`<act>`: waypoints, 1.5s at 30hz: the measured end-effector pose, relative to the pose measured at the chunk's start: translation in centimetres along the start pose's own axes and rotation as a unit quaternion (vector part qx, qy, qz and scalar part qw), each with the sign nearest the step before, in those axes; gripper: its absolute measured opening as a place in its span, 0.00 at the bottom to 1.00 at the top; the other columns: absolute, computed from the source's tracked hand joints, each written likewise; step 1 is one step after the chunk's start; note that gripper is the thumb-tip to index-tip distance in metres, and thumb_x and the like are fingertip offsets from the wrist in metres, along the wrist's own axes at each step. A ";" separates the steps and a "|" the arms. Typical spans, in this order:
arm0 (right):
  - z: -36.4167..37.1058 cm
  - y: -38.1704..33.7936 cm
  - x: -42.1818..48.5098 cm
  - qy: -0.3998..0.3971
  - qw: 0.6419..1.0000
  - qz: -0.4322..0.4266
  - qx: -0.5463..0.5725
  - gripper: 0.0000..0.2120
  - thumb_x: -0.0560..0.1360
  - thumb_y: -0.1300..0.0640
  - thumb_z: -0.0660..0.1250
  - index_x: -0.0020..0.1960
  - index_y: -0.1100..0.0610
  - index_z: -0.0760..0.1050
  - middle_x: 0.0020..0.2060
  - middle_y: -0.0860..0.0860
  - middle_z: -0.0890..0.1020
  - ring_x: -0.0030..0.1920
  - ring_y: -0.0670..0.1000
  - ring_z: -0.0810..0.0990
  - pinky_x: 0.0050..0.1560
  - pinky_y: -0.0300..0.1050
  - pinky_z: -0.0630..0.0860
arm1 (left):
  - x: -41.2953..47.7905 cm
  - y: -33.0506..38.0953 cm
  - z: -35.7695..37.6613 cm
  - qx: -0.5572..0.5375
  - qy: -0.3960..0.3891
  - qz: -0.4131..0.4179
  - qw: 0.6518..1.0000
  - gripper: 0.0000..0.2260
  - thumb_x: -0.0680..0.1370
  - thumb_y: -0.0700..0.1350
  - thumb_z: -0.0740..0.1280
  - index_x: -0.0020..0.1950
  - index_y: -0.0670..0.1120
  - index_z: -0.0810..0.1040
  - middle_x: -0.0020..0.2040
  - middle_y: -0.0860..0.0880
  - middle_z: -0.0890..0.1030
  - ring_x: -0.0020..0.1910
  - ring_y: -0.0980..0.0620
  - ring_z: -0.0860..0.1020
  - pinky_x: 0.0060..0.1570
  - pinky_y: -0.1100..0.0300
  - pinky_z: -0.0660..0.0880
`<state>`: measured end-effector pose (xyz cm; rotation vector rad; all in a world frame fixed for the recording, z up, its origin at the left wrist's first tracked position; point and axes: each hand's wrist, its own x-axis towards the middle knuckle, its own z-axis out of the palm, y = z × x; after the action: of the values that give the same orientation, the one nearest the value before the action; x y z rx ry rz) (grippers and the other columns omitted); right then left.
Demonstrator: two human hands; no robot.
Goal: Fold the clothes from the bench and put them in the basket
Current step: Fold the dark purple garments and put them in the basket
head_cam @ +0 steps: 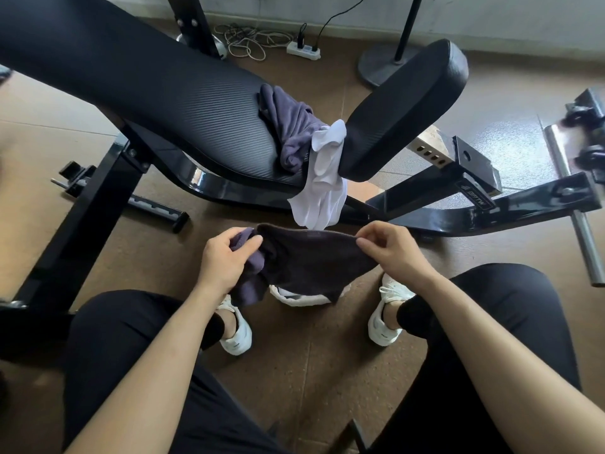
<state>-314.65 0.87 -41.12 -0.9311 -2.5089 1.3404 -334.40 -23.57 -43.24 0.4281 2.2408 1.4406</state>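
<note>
Stretching a dark purple soft cloth garment [311, 257] on the near side of the black padded bench [163, 93], the left hand [226, 257] clutches its bunched end and the right hand [389, 247] pinches the top edge. Shaking the bunch flat first should give a cleaner fold.

both forearms bare, reaching forward from the lower corners, hands about level. left grip [226, 260]: fingers curled round a bunched end of the dark cloth [311, 262]. right grip [393, 250]: fingertips pinch the cloth's upper edge, remaining fingers curled. grips apart, cloth stretched between. knees spread.
</note>
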 end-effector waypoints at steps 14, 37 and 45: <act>4.3 -3.7 -1.1 -0.120 0.987 -0.108 0.030 0.22 0.76 0.55 0.75 0.67 0.42 0.77 0.33 0.41 0.78 0.36 0.42 0.76 0.41 0.38 0.75 | -2.5 2.6 2.0 -0.062 -0.200 0.115 0.971 0.11 0.78 0.33 0.70 0.54 0.46 0.86 0.50 0.52 0.88 0.53 0.55 0.84 0.54 0.64 0.77; 1.7 -0.4 0.9 -0.004 0.996 0.039 -0.083 0.05 0.74 0.57 0.75 0.43 0.49 0.81 0.33 0.46 0.79 0.36 0.43 0.76 0.35 0.31 0.66 | -1.6 1.1 0.0 0.161 -0.163 0.086 0.969 0.05 0.75 0.49 0.77 0.47 0.58 0.83 0.43 0.57 0.84 0.46 0.56 0.82 0.46 0.56 0.80; 1.6 0.0 1.2 0.004 0.995 0.041 -0.088 0.05 0.75 0.57 0.75 0.44 0.48 0.81 0.33 0.46 0.79 0.36 0.43 0.77 0.36 0.33 0.68 | -1.5 1.4 0.2 0.065 -0.102 0.051 0.991 0.05 0.76 0.47 0.76 0.43 0.55 0.83 0.38 0.57 0.83 0.41 0.57 0.80 0.42 0.62 0.75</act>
<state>-316.21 0.43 -42.28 -1.0813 -2.6428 1.1484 -332.95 -23.56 -41.69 0.7087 2.1815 1.2408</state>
